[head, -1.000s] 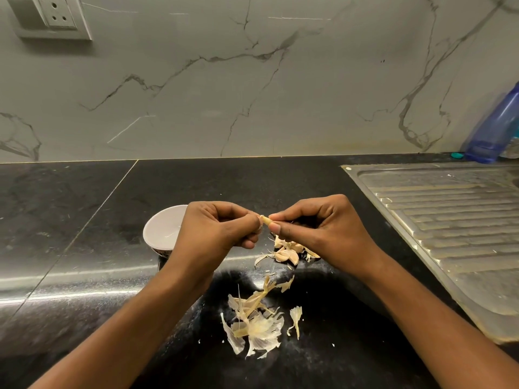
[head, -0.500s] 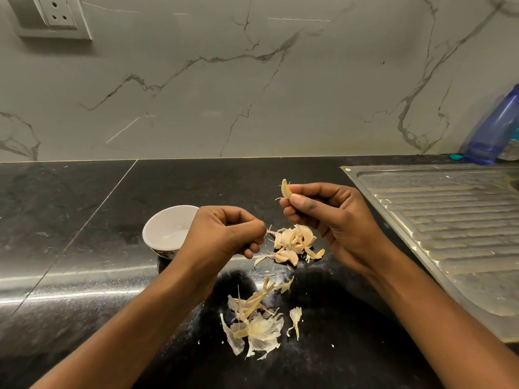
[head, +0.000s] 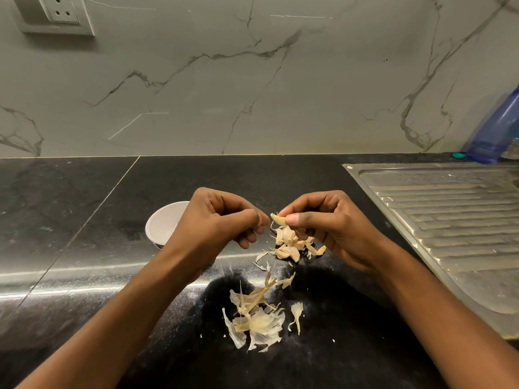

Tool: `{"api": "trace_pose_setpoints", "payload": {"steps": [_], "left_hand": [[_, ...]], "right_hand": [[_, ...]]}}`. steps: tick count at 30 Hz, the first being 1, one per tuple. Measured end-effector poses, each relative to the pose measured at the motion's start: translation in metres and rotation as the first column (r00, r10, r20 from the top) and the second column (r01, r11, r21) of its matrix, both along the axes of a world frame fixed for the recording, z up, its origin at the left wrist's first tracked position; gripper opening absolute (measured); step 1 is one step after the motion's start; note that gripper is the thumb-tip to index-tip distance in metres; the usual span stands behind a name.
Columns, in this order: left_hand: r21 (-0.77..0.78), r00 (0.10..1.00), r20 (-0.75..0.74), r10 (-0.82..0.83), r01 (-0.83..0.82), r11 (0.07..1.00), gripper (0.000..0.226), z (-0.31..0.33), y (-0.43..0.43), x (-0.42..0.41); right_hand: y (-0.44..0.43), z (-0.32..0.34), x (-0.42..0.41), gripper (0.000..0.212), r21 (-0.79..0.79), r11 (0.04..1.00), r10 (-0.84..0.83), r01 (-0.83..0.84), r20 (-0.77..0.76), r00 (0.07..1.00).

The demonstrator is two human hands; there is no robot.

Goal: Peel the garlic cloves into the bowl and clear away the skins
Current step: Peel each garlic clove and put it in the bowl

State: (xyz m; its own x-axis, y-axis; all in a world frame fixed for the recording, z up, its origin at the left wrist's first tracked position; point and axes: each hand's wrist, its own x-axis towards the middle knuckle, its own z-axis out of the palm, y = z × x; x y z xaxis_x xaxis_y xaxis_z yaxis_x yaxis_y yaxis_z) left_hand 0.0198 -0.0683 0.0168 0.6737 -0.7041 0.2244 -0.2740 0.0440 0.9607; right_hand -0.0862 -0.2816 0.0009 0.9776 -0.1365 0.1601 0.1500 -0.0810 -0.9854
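Head view: your right hand (head: 331, 228) pinches a garlic clove (head: 278, 219) between thumb and forefinger, above the loose cloves (head: 288, 244) on the black counter (head: 84, 220). Your left hand (head: 216, 220) is curled just beside its tip; whether it grips a shred cannot be told. Catch the papery edge with a nail and strip it lengthwise. Skin belongs with the skins (head: 258, 321), clove in the white bowl (head: 165, 223).
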Motion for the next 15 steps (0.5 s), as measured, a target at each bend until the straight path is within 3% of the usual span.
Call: {"api": "trace_pose_setpoints", "payload": {"steps": [15], "left_hand": [[0.112,0.999,0.045,0.013,-0.018,0.994,0.009,0.0004,0.0004,-0.0023]], "right_hand": [[-0.0016,-0.0014,0.0002,0.01,-0.236,0.971,-0.03,0.047,0.075,0.997]]}}
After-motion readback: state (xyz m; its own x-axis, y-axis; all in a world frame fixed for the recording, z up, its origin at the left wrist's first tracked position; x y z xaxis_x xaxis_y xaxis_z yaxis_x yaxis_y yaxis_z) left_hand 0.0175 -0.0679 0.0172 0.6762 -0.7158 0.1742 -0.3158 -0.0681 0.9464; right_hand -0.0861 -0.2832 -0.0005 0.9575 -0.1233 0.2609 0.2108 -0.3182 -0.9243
